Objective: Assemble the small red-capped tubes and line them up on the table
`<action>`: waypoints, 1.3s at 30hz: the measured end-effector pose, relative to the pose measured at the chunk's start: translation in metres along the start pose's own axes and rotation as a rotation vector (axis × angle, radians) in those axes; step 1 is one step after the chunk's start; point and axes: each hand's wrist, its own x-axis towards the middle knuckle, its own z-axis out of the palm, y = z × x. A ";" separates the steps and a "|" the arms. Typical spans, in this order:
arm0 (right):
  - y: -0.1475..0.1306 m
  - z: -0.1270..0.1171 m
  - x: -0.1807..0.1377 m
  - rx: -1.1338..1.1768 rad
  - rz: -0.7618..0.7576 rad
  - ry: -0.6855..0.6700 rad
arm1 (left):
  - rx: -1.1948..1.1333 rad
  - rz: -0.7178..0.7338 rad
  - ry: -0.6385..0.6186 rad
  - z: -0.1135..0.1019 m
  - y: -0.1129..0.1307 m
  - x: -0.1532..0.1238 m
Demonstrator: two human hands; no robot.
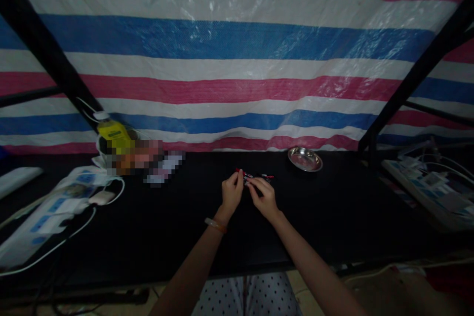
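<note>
Handwork at a black tabletop [177, 237]

Nearest, below the table edge, show dotted trousers [222, 296]. A bracelet [215, 225] circles the left wrist. Ahead of it, over the tabletop's middle, the left hand [232, 193] pinches a small red piece [238, 170] between thumb and fingers. The right hand [264, 196] bends in just beside it, fingertips drawn together; in this dim light I cannot tell what they grip. Small red and dark parts [268, 176] lie just beyond the right hand. A white power strip [18, 247] lies at left. Farther off stand a shiny metal dish [305, 160], right of the hands, and a yellow bottle [116, 134], far left. Striped sheeting [237, 39] hangs behind.
</note>
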 end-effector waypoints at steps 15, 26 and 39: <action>0.022 -0.001 -0.001 0.064 0.309 -0.057 | 0.324 -0.275 -0.045 -0.024 -0.016 0.022; 0.029 -0.006 -0.003 -0.082 0.218 -0.215 | 0.473 -0.248 -0.106 -0.030 -0.023 0.026; 0.032 -0.007 -0.003 -0.199 0.193 -0.257 | 0.650 -0.196 -0.099 -0.027 -0.022 0.024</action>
